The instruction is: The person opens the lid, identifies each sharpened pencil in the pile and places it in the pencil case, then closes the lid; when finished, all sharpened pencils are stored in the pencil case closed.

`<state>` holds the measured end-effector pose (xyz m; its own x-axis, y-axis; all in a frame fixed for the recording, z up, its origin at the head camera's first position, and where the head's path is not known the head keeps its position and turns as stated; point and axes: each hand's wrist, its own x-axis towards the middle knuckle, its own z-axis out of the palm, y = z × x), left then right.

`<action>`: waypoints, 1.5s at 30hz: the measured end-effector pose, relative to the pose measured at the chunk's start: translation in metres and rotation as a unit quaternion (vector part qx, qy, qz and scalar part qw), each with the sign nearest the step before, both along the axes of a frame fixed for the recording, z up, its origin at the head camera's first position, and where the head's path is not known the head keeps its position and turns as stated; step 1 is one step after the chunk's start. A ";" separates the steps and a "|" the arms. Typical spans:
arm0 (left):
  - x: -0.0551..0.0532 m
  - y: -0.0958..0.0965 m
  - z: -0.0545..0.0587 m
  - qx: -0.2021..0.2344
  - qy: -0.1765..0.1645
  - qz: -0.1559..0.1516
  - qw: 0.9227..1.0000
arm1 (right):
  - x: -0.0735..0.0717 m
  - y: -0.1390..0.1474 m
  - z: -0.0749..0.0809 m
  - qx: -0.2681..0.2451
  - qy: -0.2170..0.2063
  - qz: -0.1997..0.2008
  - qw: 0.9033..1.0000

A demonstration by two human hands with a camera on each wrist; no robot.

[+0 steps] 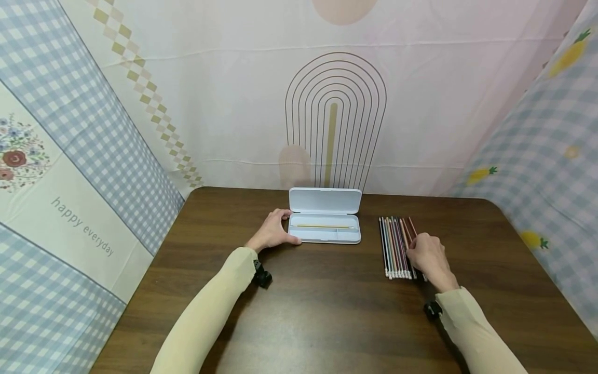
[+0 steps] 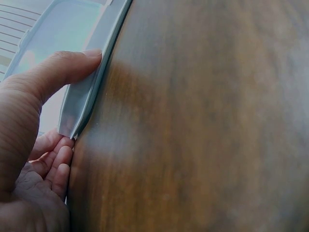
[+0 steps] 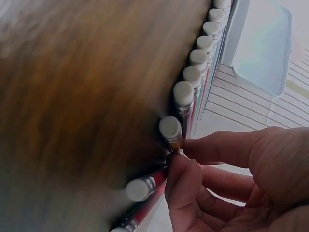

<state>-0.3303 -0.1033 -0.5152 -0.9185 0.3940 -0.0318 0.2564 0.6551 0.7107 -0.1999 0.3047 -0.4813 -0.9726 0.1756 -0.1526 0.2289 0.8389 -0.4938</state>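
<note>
A pale blue pencil case (image 1: pixel 313 235) stands with its lid (image 1: pixel 325 200) raised at the back. One yellow pencil (image 1: pixel 322 226) lies lengthwise inside it. My left hand (image 1: pixel 273 229) holds the case's left end, thumb on the front edge and fingers around the far corner. To the right, several pencils (image 1: pixel 394 249) with white erasers lie side by side, eraser ends toward me. My right hand (image 1: pixel 429 255) is at the right end of this row. In the right wrist view, its thumb and forefinger pinch a pencil (image 3: pixel 170 128) just behind the eraser, with red pencils (image 3: pixel 140 188) beside it.
The brown wooden table (image 1: pixel 299 311) reaches back to a white patterned cloth (image 1: pixel 233 104). Blue checked cloth (image 1: pixel 107 156) hangs at the left, and another with pineapples (image 1: pixel 537 156) at the right. Dark wrist cameras sit at both cuffs.
</note>
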 end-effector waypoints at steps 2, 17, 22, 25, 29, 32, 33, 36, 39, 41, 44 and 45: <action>0.000 0.000 0.000 0.000 -0.001 -0.001 1.000 | 0.000 0.000 0.000 0.003 0.003 0.000 1.000; -0.002 0.001 -0.001 -0.003 0.001 -0.001 1.000 | -0.001 -0.003 0.000 0.028 0.005 0.005 1.000; -0.002 0.001 -0.001 -0.004 0.005 -0.002 1.000 | -0.003 -0.004 -0.001 0.029 0.004 0.003 1.000; -0.002 0.001 -0.001 -0.004 0.004 -0.003 1.000 | -0.003 -0.005 0.000 0.027 -0.003 -0.005 1.000; -0.003 0.002 -0.001 -0.002 0.000 -0.003 1.000 | -0.003 -0.006 0.000 0.027 -0.003 -0.011 1.000; -0.003 0.002 -0.002 -0.002 0.000 -0.002 1.000 | -0.003 -0.005 0.000 0.026 0.006 -0.012 1.000; -0.003 0.002 -0.002 -0.002 -0.001 -0.002 1.000 | -0.002 -0.005 0.000 0.024 0.010 -0.013 1.000; -0.003 0.001 -0.003 -0.005 0.000 -0.001 1.000 | -0.002 -0.003 -0.002 0.023 0.029 -0.016 0.999; -0.003 0.000 -0.004 -0.006 0.001 -0.001 1.000 | -0.002 -0.004 -0.002 0.027 0.054 -0.015 0.998; -0.003 0.000 -0.004 -0.006 0.001 0.000 1.000 | -0.003 -0.005 -0.002 0.031 0.070 -0.010 0.997; -0.002 0.000 -0.003 -0.004 -0.001 -0.001 1.000 | -0.004 -0.008 -0.001 0.028 0.089 0.001 0.996; -0.002 0.000 -0.003 -0.004 -0.002 -0.001 1.000 | -0.004 -0.009 0.000 0.027 0.096 0.006 0.995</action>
